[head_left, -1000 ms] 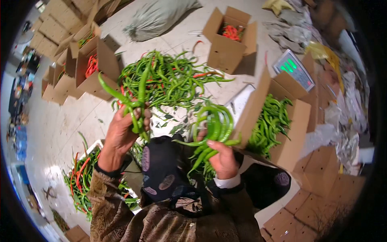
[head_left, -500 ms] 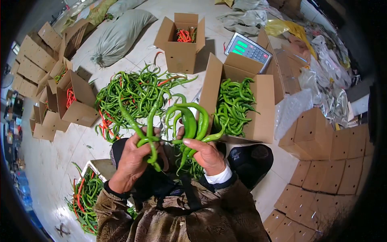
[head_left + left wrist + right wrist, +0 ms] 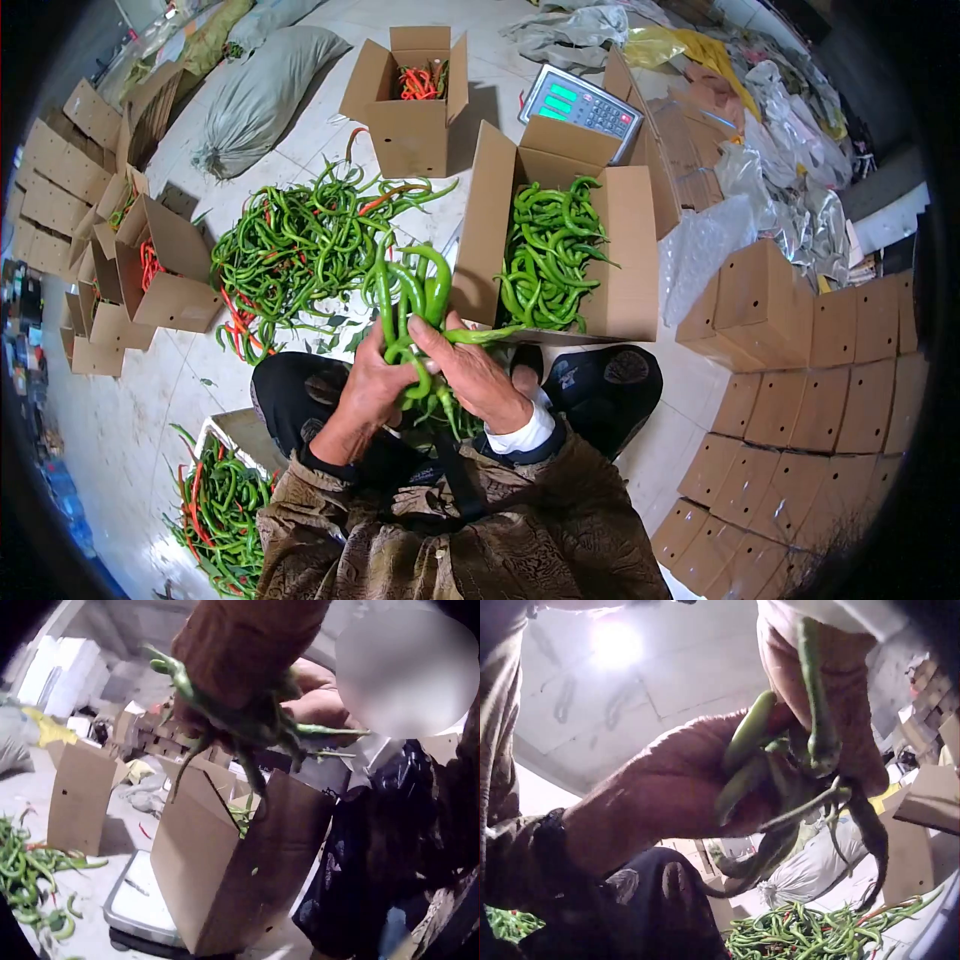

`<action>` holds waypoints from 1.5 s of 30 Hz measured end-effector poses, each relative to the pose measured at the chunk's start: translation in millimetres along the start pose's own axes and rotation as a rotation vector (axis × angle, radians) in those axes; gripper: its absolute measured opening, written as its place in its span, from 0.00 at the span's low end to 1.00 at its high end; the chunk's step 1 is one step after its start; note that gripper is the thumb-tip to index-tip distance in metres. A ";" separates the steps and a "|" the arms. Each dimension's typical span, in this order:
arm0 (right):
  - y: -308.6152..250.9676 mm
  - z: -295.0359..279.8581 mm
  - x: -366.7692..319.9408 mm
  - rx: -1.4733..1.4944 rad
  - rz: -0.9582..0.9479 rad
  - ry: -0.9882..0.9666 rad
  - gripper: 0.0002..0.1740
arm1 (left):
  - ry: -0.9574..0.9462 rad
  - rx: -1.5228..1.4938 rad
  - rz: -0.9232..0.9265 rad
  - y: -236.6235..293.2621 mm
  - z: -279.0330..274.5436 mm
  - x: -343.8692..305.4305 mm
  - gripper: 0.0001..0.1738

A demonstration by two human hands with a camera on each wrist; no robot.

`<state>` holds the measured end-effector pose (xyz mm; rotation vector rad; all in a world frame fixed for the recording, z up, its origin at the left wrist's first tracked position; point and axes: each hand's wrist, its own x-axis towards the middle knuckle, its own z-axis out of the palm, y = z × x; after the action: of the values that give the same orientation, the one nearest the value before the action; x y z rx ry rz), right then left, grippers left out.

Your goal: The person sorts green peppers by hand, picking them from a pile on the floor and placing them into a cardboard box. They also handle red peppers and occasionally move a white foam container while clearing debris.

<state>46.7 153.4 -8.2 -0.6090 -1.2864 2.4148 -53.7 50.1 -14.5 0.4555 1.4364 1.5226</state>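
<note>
Several long green chili peppers (image 3: 436,283) are bunched between my two hands, above my lap in the head view. My left hand (image 3: 375,385) grips the bunch from the left with curled fingers. From the right, my right hand (image 3: 475,375) holds the same bunch, its thumb lying across the peppers. The hands meet around the stems, and the curved bodies stick up past the fingers. In the right wrist view, pepper tips (image 3: 750,731) poke out between the two hands. Just beyond the hands stands an open cardboard box (image 3: 630,255) with green peppers inside.
A pile of mostly green peppers (image 3: 300,240) lies on the floor ahead. A box of red peppers (image 3: 410,140) stands behind it, and a scale display (image 3: 580,108) at the back right. A white crate (image 3: 205,440) of mixed peppers sits at the left; stacked cartons (image 3: 800,420) line the right.
My hands have come together from apart, joining their two bunches of green peppers into one. The head view has shifted, so the boxes and floor pile sit further left.
</note>
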 end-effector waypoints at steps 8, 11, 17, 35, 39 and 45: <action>-11.1 -21.4 -4.9 0.105 0.029 -0.149 0.33 | 0.031 -0.191 0.087 16.9 23.4 12.9 0.33; -34.1 -31.0 -17.3 0.264 0.049 -0.026 0.26 | -0.136 -0.371 0.054 23.3 15.8 19.7 0.31; -48.0 -57.1 -46.4 0.348 -0.043 -0.021 0.25 | -0.250 -0.567 -0.020 14.6 4.1 32.4 0.29; -24.9 -83.6 -101.8 0.289 -0.145 0.023 0.19 | -0.411 -0.673 -0.075 10.9 20.6 45.9 0.31; 17.1 -102.5 -100.2 -0.474 0.045 0.062 0.25 | -0.567 -0.753 -0.124 11.0 26.6 46.2 0.32; 19.9 -99.7 -89.4 -0.962 -0.167 0.049 0.31 | -0.519 -0.736 -0.090 10.3 33.6 40.7 0.34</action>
<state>172.4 169.3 -55.8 -0.7293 -2.3405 1.5190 -50.0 103.7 -10.6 0.2892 0.4396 1.5828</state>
